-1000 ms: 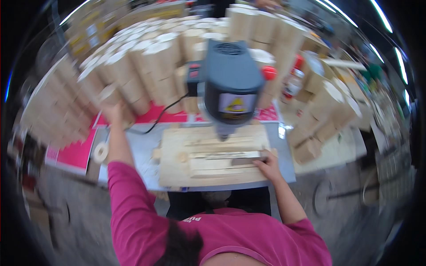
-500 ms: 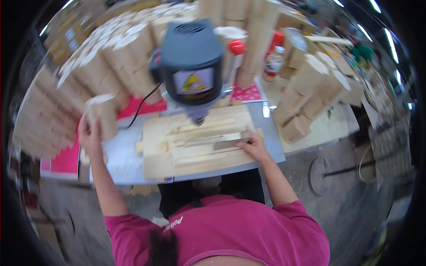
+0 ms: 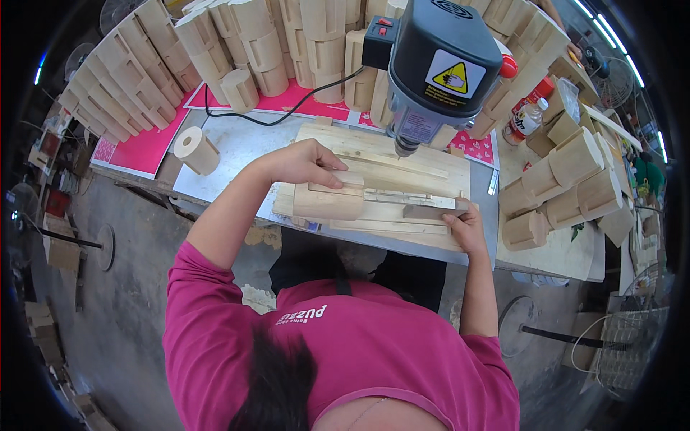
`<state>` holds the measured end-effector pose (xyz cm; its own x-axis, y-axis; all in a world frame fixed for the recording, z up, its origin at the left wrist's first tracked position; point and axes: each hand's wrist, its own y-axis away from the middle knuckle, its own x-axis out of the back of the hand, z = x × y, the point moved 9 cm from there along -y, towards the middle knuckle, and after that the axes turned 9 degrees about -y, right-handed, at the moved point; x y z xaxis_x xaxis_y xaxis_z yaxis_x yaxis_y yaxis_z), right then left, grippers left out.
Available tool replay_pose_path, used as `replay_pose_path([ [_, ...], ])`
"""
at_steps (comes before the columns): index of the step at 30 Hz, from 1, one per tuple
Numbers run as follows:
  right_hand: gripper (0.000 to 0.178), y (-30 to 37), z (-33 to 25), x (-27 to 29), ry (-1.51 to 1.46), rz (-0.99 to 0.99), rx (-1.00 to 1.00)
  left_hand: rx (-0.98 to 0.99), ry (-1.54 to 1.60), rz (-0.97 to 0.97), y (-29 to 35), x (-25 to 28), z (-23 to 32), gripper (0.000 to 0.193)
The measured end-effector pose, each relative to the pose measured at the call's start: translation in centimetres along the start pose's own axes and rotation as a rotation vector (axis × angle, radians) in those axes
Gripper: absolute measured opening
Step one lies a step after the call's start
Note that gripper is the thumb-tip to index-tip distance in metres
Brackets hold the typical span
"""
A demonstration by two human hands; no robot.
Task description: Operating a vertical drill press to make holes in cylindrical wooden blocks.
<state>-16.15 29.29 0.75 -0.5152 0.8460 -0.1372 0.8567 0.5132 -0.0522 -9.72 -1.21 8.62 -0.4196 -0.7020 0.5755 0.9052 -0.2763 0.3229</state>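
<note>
A pale wooden cylinder [image 3: 328,203] with slots cut along its side lies on its side at the left part of a wooden jig board [image 3: 449,171]. My left hand [image 3: 307,164] grips it from above, thumb and fingers on its upper side. At the right of the board, my right hand [image 3: 468,226] pinches the end of a flat metal bar [image 3: 422,212], which lies along the strips of the jig and points toward the cylinder. Above the board hangs a dark drill press head [image 3: 435,79]. Its chuck and thin bit [image 3: 407,147] stay clear of the wood.
Another wooden cylinder [image 3: 195,151] with a hole in its end stands at the left. Stacked cylinders [image 3: 262,54] line the back; more stacks [image 3: 560,179] lean at the right, near a bottle [image 3: 525,122]. A black cable [image 3: 287,115] crosses behind the board.
My left hand has brought the wooden cylinder from the stacks at the left onto the jig board. My right hand still holds the metal bar. The whole view has shifted.
</note>
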Motion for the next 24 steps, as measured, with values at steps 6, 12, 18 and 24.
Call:
replay_pose_path([
  [6, 0.033, -0.1, -0.1, 0.3, 0.003, 0.005, -0.005, -0.08, 0.074, -0.061, -1.3, -1.7, -0.5, 0.043],
  [12, 0.034, -0.2, 0.4, 0.2, 0.031, 0.038, -0.009, -0.145, 0.337, 0.328, -2.0, -2.6, -1.1, 0.041],
  [18, 0.036, 1.4, 0.0, 1.0, 0.311, 0.276, 0.192, -0.122, 0.183, 1.162, 6.5, -4.3, -3.4, 0.039],
  [24, 0.043, 1.9, -5.0, -1.9, 0.775, 0.338, 0.356, -0.266, -0.354, 1.097, 7.9, -7.8, 1.6, 0.059],
])
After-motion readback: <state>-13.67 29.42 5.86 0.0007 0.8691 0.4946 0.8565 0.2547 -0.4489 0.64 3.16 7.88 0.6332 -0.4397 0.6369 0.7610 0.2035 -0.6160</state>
